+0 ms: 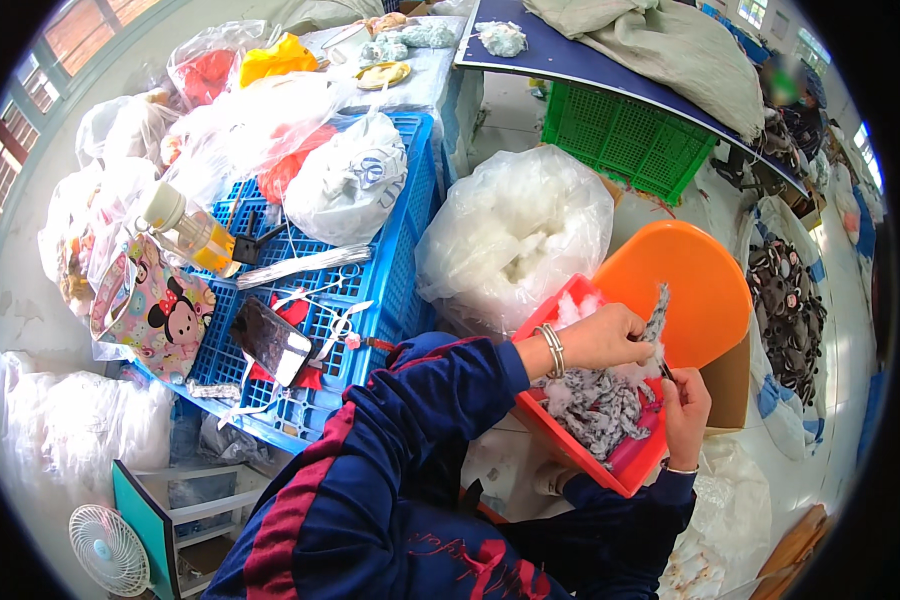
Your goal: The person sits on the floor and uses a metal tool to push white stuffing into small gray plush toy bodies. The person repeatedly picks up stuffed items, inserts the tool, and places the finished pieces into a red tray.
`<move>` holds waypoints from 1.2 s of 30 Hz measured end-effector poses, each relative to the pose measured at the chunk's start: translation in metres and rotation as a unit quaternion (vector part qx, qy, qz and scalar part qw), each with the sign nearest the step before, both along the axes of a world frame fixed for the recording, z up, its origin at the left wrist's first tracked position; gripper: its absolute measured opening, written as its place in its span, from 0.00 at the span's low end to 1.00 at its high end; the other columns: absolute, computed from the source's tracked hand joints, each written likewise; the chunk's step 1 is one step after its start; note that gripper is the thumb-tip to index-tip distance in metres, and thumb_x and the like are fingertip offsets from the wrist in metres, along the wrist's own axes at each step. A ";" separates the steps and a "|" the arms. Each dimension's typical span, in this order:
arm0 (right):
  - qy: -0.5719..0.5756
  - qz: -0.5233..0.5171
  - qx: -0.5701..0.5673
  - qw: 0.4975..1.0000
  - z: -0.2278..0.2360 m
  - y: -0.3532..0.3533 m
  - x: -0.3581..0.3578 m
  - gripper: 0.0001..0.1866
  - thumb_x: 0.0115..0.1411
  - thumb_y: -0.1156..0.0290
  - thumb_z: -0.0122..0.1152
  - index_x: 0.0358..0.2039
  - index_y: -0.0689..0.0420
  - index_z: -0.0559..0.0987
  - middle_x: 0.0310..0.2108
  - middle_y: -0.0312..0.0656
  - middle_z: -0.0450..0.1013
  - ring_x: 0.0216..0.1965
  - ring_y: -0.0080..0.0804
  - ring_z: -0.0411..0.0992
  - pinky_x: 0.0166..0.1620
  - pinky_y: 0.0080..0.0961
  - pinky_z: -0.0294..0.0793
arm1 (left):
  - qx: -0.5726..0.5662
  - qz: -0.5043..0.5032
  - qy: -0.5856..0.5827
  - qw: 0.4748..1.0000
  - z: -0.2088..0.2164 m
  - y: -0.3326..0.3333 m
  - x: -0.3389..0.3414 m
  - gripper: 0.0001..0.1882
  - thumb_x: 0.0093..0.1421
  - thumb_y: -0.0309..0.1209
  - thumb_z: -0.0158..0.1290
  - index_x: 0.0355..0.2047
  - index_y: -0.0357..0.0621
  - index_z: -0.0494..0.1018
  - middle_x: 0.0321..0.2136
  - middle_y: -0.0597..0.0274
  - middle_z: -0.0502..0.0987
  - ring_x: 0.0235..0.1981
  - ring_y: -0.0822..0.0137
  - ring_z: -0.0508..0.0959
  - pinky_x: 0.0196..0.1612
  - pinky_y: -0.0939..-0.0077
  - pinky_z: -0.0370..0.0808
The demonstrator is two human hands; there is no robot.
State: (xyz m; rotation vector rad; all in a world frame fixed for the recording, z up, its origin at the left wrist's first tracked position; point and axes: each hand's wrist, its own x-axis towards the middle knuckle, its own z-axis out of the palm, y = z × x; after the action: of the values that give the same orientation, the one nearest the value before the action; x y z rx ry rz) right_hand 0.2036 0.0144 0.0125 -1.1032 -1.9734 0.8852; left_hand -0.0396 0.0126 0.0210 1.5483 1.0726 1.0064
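My left hand [610, 338], with a silver bangle at the wrist, pinches a grey mottled fuzzy plush piece [658, 312] whose narrow end points up. My right hand [686, 415] is closed just below it, fingers around something thin and dark, too small to make out, beside a tuft of white fluff. Both hands are over a red plastic bin [625, 486], where several similar grey fuzzy pieces [600, 415] lie with some white fluff. Directly beyond the bin stands a clear plastic bag [440, 245] full of white stuffing [530, 235].
An orange plastic seat or lid [690, 285] rises behind the bin. To the left, a blue crate [395, 270] carries a phone [272, 340], scissors [345, 325], a bottle [185, 225] and bags. A green crate [620, 140] sits under the far table. At right is a sack of dark plush pieces [785, 310].
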 end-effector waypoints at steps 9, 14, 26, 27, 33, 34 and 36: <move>0.031 -0.034 0.010 0.999 -0.001 -0.004 -0.009 0.04 0.61 0.79 0.57 0.30 0.63 0.73 0.23 0.33 0.64 0.24 0.17 0.60 0.28 0.17 0.60 | -0.022 0.083 -0.084 0.993 0.003 0.002 0.002 0.18 0.60 0.38 0.55 0.20 0.36 0.74 0.14 0.68 0.72 0.18 0.81 0.70 0.21 0.80 0.67; 0.054 -0.022 -0.004 0.998 -0.003 -0.006 -0.016 0.04 0.62 0.79 0.56 0.29 0.62 0.73 0.24 0.30 0.64 0.26 0.14 0.60 0.29 0.15 0.60 | -0.017 0.143 -0.104 0.984 -0.001 0.008 0.004 0.21 0.62 0.40 0.56 0.17 0.39 0.69 0.13 0.74 0.63 0.18 0.84 0.63 0.19 0.81 0.63; 0.121 -0.022 -0.069 0.990 -0.003 -0.009 -0.022 0.04 0.64 0.79 0.55 0.30 0.61 0.72 0.24 0.28 0.64 0.24 0.11 0.60 0.28 0.12 0.59 | -0.076 0.105 -0.159 0.979 -0.003 0.005 0.011 0.16 0.62 0.38 0.57 0.21 0.40 0.75 0.13 0.74 0.67 0.15 0.84 0.65 0.17 0.83 0.61; 0.127 -0.022 -0.066 0.989 -0.006 -0.010 -0.022 0.04 0.64 0.78 0.55 0.31 0.61 0.72 0.24 0.28 0.64 0.24 0.11 0.59 0.27 0.12 0.58 | -0.086 0.099 -0.160 0.978 0.000 0.003 0.012 0.16 0.62 0.37 0.57 0.21 0.41 0.75 0.13 0.74 0.67 0.15 0.84 0.65 0.17 0.83 0.61; 0.179 -0.008 -0.137 0.974 -0.013 -0.013 -0.023 0.04 0.66 0.75 0.52 0.33 0.60 0.72 0.22 0.29 0.65 0.23 0.11 0.59 0.26 0.12 0.57 | -0.064 0.091 -0.185 0.976 -0.010 -0.003 0.029 0.17 0.63 0.37 0.56 0.20 0.42 0.73 0.14 0.75 0.68 0.16 0.84 0.65 0.17 0.83 0.61; 0.194 -0.001 -0.154 0.969 -0.014 -0.013 -0.024 0.04 0.66 0.74 0.52 0.33 0.60 0.72 0.22 0.29 0.65 0.22 0.12 0.59 0.26 0.12 0.57 | -0.059 0.095 -0.191 0.975 -0.015 -0.003 0.034 0.17 0.63 0.37 0.55 0.20 0.42 0.72 0.15 0.75 0.68 0.16 0.84 0.65 0.17 0.83 0.61; 0.213 0.000 -0.169 0.962 -0.013 -0.017 -0.027 0.05 0.67 0.73 0.50 0.33 0.60 0.72 0.22 0.29 0.65 0.22 0.12 0.60 0.25 0.12 0.58 | -0.059 0.096 -0.205 0.972 -0.019 -0.006 0.041 0.17 0.63 0.38 0.55 0.21 0.42 0.72 0.15 0.74 0.69 0.16 0.84 0.67 0.17 0.82 0.63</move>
State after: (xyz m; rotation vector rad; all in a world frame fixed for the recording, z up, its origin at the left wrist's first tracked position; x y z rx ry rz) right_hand 0.1763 -0.0021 -0.0007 -0.9896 -1.5005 1.3702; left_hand 0.0011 0.0070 0.0025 1.0913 0.9763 1.3033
